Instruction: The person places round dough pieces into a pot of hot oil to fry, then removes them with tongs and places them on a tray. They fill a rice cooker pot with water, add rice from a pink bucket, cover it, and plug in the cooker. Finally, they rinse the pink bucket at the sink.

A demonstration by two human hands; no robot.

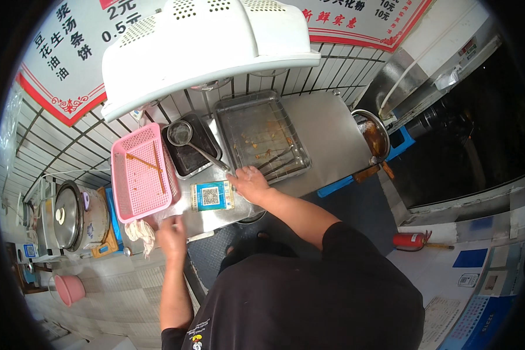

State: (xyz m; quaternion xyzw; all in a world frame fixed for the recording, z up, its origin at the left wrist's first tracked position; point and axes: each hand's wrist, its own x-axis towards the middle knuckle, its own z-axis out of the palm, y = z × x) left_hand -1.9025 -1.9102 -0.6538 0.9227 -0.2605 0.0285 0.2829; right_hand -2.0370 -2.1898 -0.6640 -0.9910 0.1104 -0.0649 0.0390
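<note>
My right hand (249, 183) lies at the near left corner of a shallow metal tray (249, 127), its fingers by the handle end of a ladle (181, 133). Metal tongs (281, 162) rest in the tray among brown crumbs, and their near end runs up to this hand. Whether the fingers grip the tongs is hidden. My left hand (171, 234), blurred, hangs at the table's front edge beside a crumpled cloth (141, 234); its grasp is unclear. Between the hands lies a card with a printed code (211, 196). The ladle spans a dark tray (192, 153).
A pink plastic basket (142, 199) holds two brown sticks. Over the steel table (326, 131) juts a white perforated hood (192, 57). A pot of brown liquid (376, 140) stands at the right, a lidded pot (70, 216) at the left. A fire extinguisher (409, 240) is far right.
</note>
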